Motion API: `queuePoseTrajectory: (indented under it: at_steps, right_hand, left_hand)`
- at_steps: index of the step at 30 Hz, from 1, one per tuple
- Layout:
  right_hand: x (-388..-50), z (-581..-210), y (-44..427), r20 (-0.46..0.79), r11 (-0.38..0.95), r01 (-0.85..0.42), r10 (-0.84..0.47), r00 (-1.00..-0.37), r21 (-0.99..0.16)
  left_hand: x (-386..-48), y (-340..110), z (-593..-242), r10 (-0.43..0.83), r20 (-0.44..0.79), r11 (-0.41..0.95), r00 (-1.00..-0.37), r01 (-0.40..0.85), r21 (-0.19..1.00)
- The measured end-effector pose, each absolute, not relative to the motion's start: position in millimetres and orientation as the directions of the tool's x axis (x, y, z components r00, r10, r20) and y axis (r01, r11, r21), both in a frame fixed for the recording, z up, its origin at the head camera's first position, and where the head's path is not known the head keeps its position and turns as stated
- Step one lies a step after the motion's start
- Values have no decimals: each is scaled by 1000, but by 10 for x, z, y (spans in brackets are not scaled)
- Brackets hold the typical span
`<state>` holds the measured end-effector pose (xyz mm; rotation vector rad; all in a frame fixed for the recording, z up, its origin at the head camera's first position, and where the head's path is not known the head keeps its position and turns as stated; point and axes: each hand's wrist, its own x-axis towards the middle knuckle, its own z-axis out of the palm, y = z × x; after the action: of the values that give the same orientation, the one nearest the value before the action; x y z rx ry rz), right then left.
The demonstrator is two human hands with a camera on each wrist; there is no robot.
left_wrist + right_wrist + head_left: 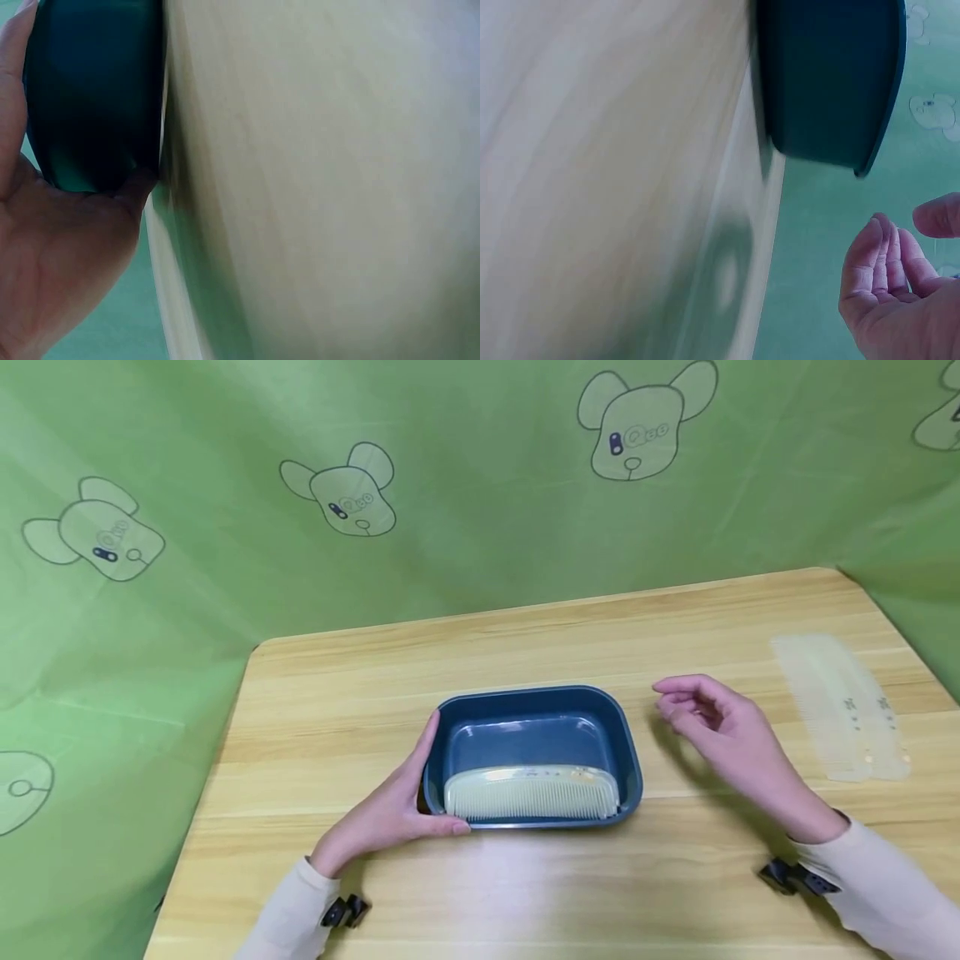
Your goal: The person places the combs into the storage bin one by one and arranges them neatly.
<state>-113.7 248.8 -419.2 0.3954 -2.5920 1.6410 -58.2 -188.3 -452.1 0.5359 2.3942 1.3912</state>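
A dark blue rectangular tray (532, 739) sits on the wooden table, and a pale translucent comb (532, 793) lies inside along its near wall, teeth toward the near side. The left hand (393, 810) grips the tray's left end, thumb at the near rim and fingers along the outer side; the left wrist view shows this hand (67, 247) around the tray's end (97, 90). To the tray's right, the right hand (723, 735) hovers with loosely bent fingers, holding nothing. In the right wrist view, that hand (900, 285) is apart from the tray (829, 82).
At the table's right side lie more pale translucent combs (821, 710) (885, 727), side by side and partly overlapping. A green cloth (480, 543) with printed animal heads hangs behind and beside the table (510, 902).
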Motion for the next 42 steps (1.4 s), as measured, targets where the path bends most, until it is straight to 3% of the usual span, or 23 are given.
queuePoseTrajectory:
  at_steps: [18, 28, 42]
  right_hand:
    - [-1137, -4220, 3203, 128, 570, -147, -73, -989, -809]
    - [-1154, -4251, 3474, 48, 686, -23, 17, -999, -727]
    - [-1225, -4325, 3820, 37, 765, 17, 53, -998, -644]
  left_hand:
    - [-542, -1861, -4464, 469, -88, 452, -879, 153, 879]
    - [-554, -1883, -4503, 467, -108, 468, -878, 142, 872]
    - [-579, -1875, -4491, 469, -113, 468, -876, 138, 873]
